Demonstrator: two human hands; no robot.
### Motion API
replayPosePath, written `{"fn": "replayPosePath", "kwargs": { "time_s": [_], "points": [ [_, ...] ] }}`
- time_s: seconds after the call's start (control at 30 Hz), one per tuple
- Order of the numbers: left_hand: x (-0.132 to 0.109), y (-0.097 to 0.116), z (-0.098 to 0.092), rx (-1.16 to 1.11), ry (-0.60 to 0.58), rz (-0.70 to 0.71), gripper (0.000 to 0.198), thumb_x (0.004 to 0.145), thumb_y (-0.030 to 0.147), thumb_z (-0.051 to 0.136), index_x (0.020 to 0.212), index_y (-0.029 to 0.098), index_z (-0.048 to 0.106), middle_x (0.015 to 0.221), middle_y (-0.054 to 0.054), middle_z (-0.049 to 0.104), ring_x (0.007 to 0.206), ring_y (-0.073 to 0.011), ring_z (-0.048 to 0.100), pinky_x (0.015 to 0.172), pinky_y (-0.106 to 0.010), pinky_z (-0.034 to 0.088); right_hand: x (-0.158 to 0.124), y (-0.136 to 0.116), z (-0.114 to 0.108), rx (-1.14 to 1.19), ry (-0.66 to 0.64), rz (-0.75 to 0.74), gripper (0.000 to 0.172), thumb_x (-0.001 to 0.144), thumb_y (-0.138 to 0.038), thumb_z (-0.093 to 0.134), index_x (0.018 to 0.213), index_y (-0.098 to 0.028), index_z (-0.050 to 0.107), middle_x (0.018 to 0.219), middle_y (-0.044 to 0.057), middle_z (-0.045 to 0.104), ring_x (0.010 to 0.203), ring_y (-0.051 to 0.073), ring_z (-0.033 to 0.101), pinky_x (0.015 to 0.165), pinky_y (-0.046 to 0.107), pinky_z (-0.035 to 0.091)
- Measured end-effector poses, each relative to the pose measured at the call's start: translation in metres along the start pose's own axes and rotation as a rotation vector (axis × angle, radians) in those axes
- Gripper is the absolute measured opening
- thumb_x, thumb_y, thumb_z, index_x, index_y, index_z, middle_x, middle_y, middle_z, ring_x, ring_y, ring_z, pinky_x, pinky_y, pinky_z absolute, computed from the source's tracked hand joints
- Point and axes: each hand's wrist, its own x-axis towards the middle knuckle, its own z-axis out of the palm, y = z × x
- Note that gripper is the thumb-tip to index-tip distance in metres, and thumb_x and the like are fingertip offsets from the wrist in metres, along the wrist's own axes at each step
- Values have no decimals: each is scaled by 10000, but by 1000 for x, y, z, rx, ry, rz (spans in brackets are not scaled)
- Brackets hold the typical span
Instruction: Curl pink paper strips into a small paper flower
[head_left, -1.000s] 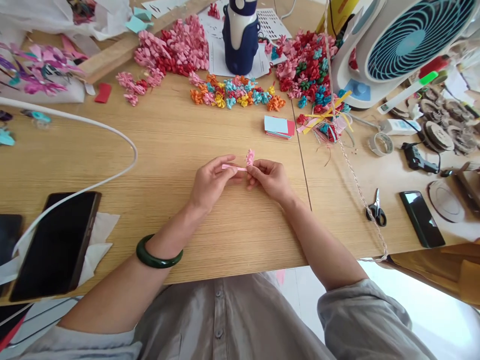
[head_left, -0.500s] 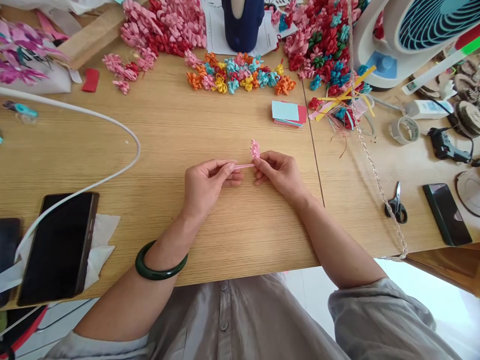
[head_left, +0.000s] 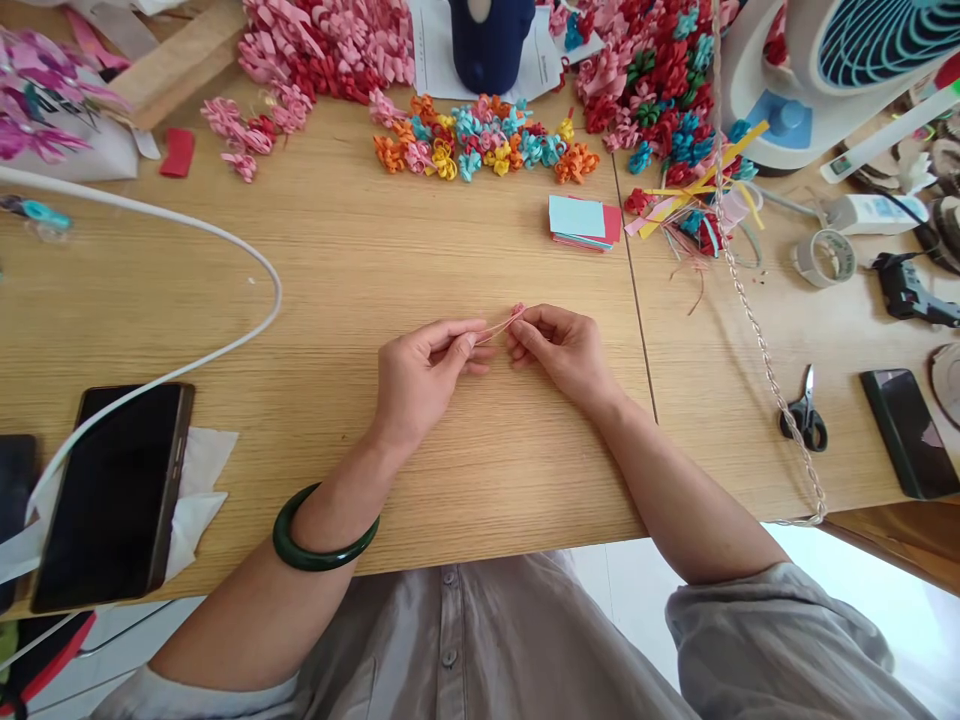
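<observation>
Both hands are over the middle of the wooden table point(head_left: 480, 470). My left hand point(head_left: 431, 375) pinches one end of a thin pale pink strip point(head_left: 495, 328) between thumb and forefinger. Its other end runs to a small pink piece point(head_left: 518, 308), curled or looped, which my right hand point(head_left: 562, 350) pinches at the fingertips. Most of that pink piece is hidden behind the right fingers, so I cannot make out its full shape. A dark green bangle point(head_left: 324, 530) circles my left wrist.
Beyond my hands lie a stack of coloured paper cards point(head_left: 581, 222) and a row of colourful paper flowers point(head_left: 480, 140). To the right are scissors point(head_left: 806, 415), a tape roll point(head_left: 825, 258), a glue gun point(head_left: 911, 290) and a fan point(head_left: 795, 100). A white cable point(head_left: 225, 225) and phone point(head_left: 112, 495) are left.
The pink piece that stood up above my right fingertips has turned down and shows less. The strip now slants between my hands, looking thinner. The view has shifted slightly.
</observation>
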Motion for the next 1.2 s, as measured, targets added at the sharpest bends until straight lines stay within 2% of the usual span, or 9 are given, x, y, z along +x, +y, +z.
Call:
{"fn": "replayPosePath", "kwargs": {
  "time_s": [0.1,0.17,0.23,0.3,0.47,0.63,0.9,1.07,1.2],
  "points": [
    [0,-2,-1,19,11,23,152,936,231,711,1019,134,792,942,-56,827,856,-187,814,724,-239,690,-4,-2,-1,-223,186,-172,509,894,-675,667,715,-199,657,612,-27,590,534,97,514,544,274,495],
    [0,-4,-2,56,-4,64,152,947,229,698,1025,139,791,945,-53,824,868,-184,814,752,-242,689,-5,-3,-3,-459,340,-406,433,966,-585,630,753,-212,691,707,3,649,657,132,565,684,322,533],
    [-1,-6,-3,114,-31,115,156,958,235,687,1039,153,792,962,-49,824,881,-181,812,788,-248,686,-5,-1,-6,-667,362,-597,281,990,-480,641,886,-241,747,971,46,744,934,197,644,908,405,548],
    [-2,-6,-3,174,-55,162,165,968,239,676,1061,168,793,972,-42,826,889,-177,810,821,-254,682,-3,3,-8,-786,275,-670,199,1000,-414,636,971,-265,765,1213,65,738,1167,245,616,1051,471,508],
    [-3,-4,-2,202,-62,208,176,969,218,667,1079,169,797,940,-35,828,849,-166,806,812,-245,681,2,16,-8,-807,131,-651,235,989,-456,648,941,-259,766,1291,74,727,1254,269,579,1102,505,496],
    [-4,-6,0,163,-64,178,222,958,229,680,1142,165,786,1028,-56,825,897,-191,807,834,-284,692,3,19,-4,-754,119,-631,253,951,-500,697,978,-260,771,1287,78,729,1241,263,589,1091,499,510],
    [-5,-1,3,55,-115,51,531,932,185,644,1460,160,592,1047,-57,819,924,-181,796,898,-311,673,1,16,2,-695,126,-713,67,971,-333,698,958,-288,746,1274,36,729,1217,231,589,1060,463,528],
    [-6,1,2,136,-106,0,465,916,228,677,1380,202,676,1057,-63,806,901,-195,789,826,-308,674,-1,14,2,-710,102,-624,133,973,-378,687,891,-279,723,1278,37,716,1249,244,564,1097,489,508],
    [-6,3,-2,298,-3,142,236,946,302,677,1126,213,801,1063,-49,787,730,-135,739,627,-224,625,-1,14,0,-718,112,-612,143,967,-370,690,871,-267,716,1291,45,718,1257,252,561,1100,494,506]
  ]
}}
